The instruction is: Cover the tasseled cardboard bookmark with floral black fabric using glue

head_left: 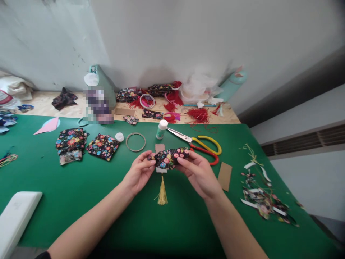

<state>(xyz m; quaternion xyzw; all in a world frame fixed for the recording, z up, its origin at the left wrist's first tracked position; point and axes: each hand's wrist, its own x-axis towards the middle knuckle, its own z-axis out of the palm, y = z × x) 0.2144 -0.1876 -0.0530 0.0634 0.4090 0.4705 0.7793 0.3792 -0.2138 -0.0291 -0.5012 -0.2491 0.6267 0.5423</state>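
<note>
A black floral fabric piece (168, 158) is stretched between my two hands above the green table. My left hand (140, 171) pinches its left end, and my right hand (201, 172) grips the right end. Behind the fabric, a pale strip (160, 148) shows above and below it. A yellow tassel (162, 192) hangs down below the strip's lower end. Just beyond stands an uncapped glue stick (162, 129), upright. Scissors (194, 140) with yellow and red handles lie to its right. A metal ring (136, 142) and a white cap (119, 137) rest to the left.
Floral fabric pieces (102, 146) lie at left on the green table (129, 223). A brown card (224, 176) is beside my right hand, with fabric scraps (264, 205) farther right. Red tassels (198, 115) and bottles line the back. A white object (18, 219) occupies the front left.
</note>
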